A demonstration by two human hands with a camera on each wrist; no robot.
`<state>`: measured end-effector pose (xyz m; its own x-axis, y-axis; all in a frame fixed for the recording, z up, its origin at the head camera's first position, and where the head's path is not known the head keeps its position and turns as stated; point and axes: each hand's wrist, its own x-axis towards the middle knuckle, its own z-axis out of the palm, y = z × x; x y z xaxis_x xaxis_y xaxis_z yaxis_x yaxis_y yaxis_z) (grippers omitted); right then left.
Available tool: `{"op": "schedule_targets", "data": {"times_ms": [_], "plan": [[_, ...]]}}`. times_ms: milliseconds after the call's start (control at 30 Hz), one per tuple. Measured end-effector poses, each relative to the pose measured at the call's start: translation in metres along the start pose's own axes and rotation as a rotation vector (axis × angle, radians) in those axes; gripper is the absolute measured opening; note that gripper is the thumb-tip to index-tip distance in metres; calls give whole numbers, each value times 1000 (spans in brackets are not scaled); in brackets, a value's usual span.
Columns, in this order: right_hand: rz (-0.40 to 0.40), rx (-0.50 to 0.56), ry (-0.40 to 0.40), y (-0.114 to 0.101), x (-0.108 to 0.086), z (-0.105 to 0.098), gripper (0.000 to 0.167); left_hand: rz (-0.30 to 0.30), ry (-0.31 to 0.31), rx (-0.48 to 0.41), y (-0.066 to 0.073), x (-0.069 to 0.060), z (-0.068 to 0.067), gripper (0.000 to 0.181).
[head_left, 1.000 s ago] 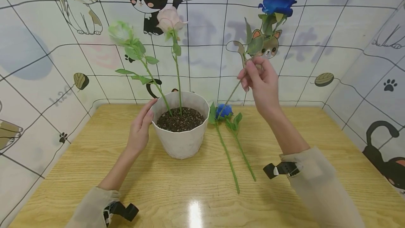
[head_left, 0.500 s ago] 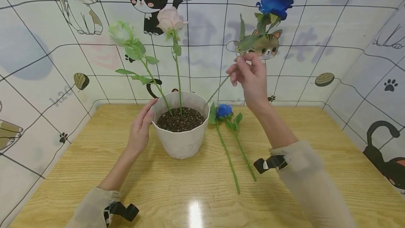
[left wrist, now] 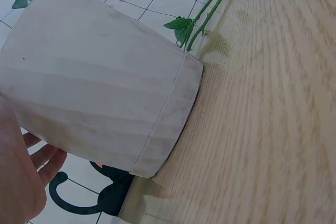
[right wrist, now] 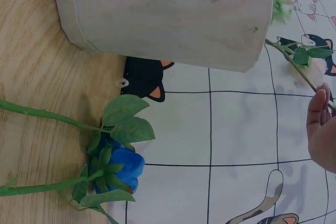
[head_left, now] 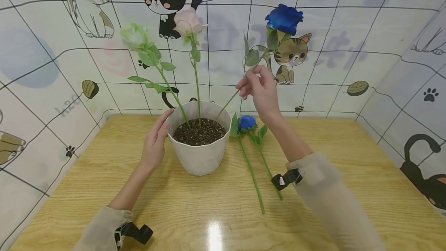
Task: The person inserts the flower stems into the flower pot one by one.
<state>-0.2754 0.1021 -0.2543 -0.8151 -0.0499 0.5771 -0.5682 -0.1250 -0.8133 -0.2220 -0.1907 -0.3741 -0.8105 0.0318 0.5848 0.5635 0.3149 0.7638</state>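
Observation:
My right hand pinches the thin stem of a blue rose between thumb and fingers, the bloom tilted up to the right. The lower stem slants inside the white pot, close to the dark soil by the right wall; whether it enters the soil I cannot tell. My left hand rests against the pot's left side, its fingers extended along the wall. A pale green rose and a pale pink rose stand in the soil. In the right wrist view my fingers hold the stem.
Right of the pot, two green stems lie on the wooden table, with a blue bloom and leaves at their far end. A cat-printed cloth rises behind the table and along both sides.
My right hand has moved left with the blue rose, and the bloom has come lower. The stem's lower end has passed from over the lying flowers into the pot. My left hand stays put.

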Motion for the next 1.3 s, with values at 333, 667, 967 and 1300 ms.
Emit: {"op": "schedule_targets", "data": {"times_ms": [333,667,967,1300], "plan": [[70,-103,-43,14,1,8,19,-25,0,-8,3,0,1,43],[66,-210,-110,23,-1,12,22,8,-3,-23,1,-1,1,42],[92,-256,-149,29,-4,15,25,10,-2,-26,-1,-1,1,43],[93,-312,-172,36,-6,20,20,13,3,-20,0,-1,1,42]]}}
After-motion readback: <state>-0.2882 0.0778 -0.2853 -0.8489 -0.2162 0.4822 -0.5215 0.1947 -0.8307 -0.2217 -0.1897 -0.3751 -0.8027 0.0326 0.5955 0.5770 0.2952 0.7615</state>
